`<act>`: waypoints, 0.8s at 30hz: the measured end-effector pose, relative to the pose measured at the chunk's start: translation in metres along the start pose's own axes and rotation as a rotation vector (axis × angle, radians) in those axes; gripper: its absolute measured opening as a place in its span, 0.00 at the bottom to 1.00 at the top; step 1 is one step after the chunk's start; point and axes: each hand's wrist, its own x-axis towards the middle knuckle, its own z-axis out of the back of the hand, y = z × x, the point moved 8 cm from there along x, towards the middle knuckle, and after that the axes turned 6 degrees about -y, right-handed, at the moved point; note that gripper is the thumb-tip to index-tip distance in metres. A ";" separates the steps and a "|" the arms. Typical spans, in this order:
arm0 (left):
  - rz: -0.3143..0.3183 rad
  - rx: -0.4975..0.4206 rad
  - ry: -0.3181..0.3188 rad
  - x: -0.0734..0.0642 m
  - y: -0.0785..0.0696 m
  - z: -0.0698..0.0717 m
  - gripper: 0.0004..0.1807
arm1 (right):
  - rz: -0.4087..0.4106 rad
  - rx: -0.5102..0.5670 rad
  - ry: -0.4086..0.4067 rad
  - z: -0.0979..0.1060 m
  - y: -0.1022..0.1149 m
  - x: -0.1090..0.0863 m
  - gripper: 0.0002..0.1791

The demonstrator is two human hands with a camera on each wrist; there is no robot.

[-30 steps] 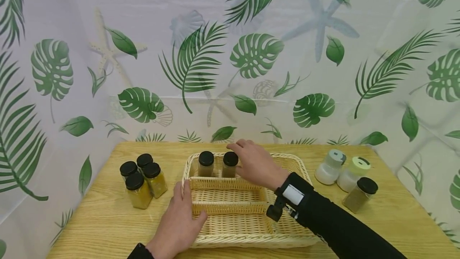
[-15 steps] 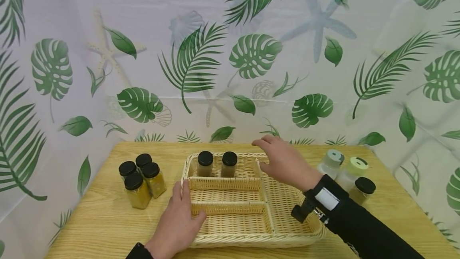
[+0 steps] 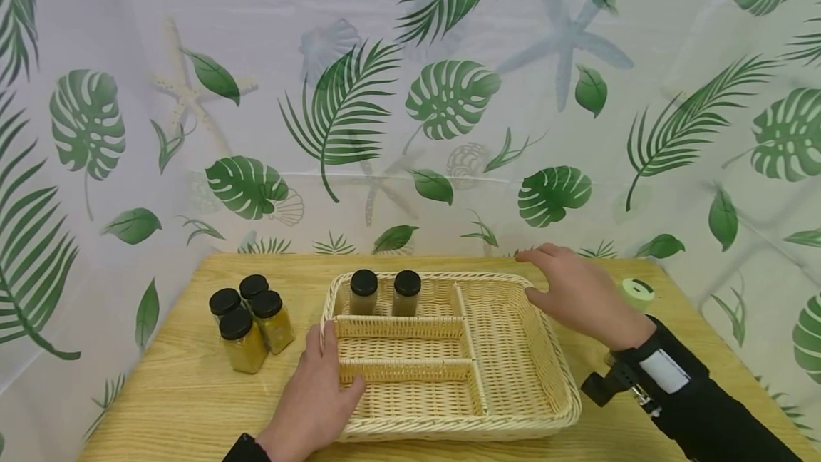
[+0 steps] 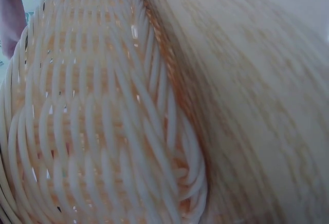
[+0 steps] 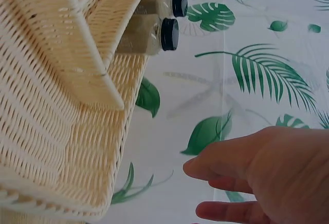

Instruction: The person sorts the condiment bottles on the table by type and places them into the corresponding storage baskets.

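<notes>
A pale wicker basket [image 3: 513, 348] with several compartments stands on the wooden table. Two jars with black lids, a left jar [image 3: 363, 294] and a right jar [image 3: 406, 295], are side by side in its back left compartment. My left hand [image 3: 314, 387] holds the basket's left rim, thumb on the inner side. Only the basket's woven outer wall [image 4: 87, 106] fills the left wrist view, with no fingers in sight. My right hand [image 3: 580, 298] hovers by the back right corner, fingers apart and holding nothing; in the right wrist view its thumb and fingers [image 5: 226, 157] are parted.
Several black-lidded jars [image 3: 250, 341] with yellow contents cluster on the table left of the basket. A jar with a pale green lid [image 3: 638, 291] shows behind my right hand, which hides the things around it. A leaf-print cloth [image 3: 410, 127] hangs behind the table.
My right hand has moved from beside the right jar, out over the basket's right side towards the containers on the right. The left hand stays on the rim.
</notes>
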 end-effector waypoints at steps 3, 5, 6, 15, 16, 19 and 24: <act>-0.002 -0.001 -0.001 0.000 0.000 0.000 0.51 | -0.012 -0.010 -0.005 0.005 -0.011 -0.008 0.26; 0.000 -0.003 -0.001 0.000 0.000 0.000 0.51 | -0.018 -0.017 -0.004 0.007 -0.018 -0.013 0.26; 0.003 -0.003 -0.001 0.000 0.000 -0.001 0.51 | -0.020 -0.020 -0.004 0.008 -0.021 -0.015 0.25; 0.017 0.007 0.003 -0.001 0.001 -0.002 0.52 | -0.076 -0.034 0.052 0.009 -0.056 -0.040 0.24; 0.014 0.010 0.002 -0.001 0.001 -0.002 0.52 | -0.085 -0.030 0.063 0.009 -0.060 -0.043 0.24; 0.011 0.012 0.002 -0.001 0.000 -0.001 0.52 | -0.105 -0.029 0.078 0.009 -0.070 -0.051 0.25; 0.013 0.004 0.011 -0.001 0.000 -0.002 0.51 | -0.148 -0.038 0.103 0.007 -0.087 -0.063 0.26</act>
